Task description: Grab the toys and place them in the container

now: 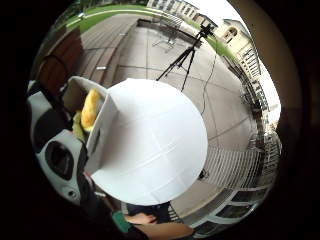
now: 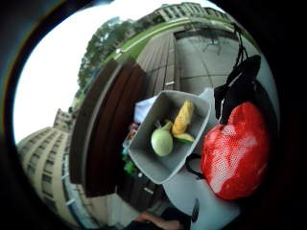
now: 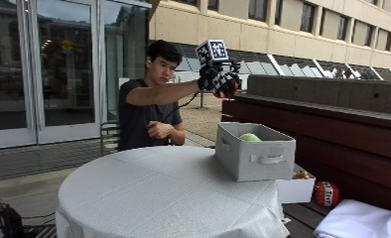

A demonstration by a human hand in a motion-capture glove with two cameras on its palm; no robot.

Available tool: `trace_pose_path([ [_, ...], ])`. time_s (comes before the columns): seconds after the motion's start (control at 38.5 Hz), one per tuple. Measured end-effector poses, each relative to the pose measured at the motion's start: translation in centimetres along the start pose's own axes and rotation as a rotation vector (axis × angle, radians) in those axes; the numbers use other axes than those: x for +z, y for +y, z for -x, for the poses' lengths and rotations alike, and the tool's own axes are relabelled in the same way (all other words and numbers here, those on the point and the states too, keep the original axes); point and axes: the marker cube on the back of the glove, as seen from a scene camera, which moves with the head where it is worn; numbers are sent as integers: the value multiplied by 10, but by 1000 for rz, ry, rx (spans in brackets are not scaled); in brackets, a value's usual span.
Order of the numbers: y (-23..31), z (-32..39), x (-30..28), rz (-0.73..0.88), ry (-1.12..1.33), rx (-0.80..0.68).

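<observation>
In the outside view my gloved right hand is raised high above the far side of the grey fabric container and grips a red toy. The thumb side palm view has that red, mesh-textured toy close against the palm. Below it is the open container. Inside lie a yellow corn toy, a pale green round toy and a small green piece. The green round toy peeks over the rim. The container with the yellow toy stands at the edge of the round table.
The table has a white cloth. A white box sits low beside the container, with a red can-like thing and white cloth on the wooden bench. The person's bare left hand is at the chest. A tripod stands on the pavement.
</observation>
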Motion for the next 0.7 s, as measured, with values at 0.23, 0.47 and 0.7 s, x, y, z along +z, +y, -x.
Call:
trace_pose_path([
  [0.23, -4, 77, 26, 11, -22, -80],
  [0.47, 4, 130, 50, 8, 12, -122],
  [0.7, 15, 139, 81, 109, 87, -123],
])
